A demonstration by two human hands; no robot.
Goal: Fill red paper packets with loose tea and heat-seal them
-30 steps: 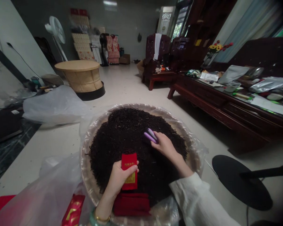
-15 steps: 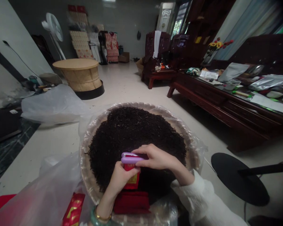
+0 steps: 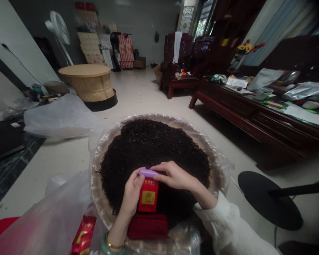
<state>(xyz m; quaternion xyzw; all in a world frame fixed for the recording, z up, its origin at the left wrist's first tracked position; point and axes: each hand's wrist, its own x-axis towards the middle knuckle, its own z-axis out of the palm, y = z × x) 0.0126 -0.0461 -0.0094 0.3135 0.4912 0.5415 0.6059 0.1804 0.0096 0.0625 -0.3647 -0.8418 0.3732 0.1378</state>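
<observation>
Closest to us, our left hand (image 3: pixel 131 198) clenches a red packet (image 3: pixel 149 194) around its side, and our right hand (image 3: pixel 175 177) comes in from 3 o'clock, its fingers pinching a purple handheld sealer (image 3: pixel 148 173) along the packet's top edge, so the packet stands upright between both hands. A white sleeve (image 3: pixel 215 219) covers our right forearm. Beneath the hands, a round woven bamboo tray (image 3: pixel 97 184) lined with clear plastic holds a broad heap of loose black tea (image 3: pixel 154 148). At 6 o'clock on the tray lies a stack of dark red packets (image 3: pixel 148 226). At 7 o'clock, a clear plastic bag (image 3: pixel 42 216) sits beside the tray with a red-and-gold packet (image 3: pixel 83 235) by it. Farther off, at 4 o'clock, is a round black stand base (image 3: pixel 266 198); at 2 o'clock, a long dark wooden desk (image 3: pixel 255 109) carries silver foil bags (image 3: pixel 305 90); at 11 o'clock stands a woven round table (image 3: pixel 85 71).
</observation>
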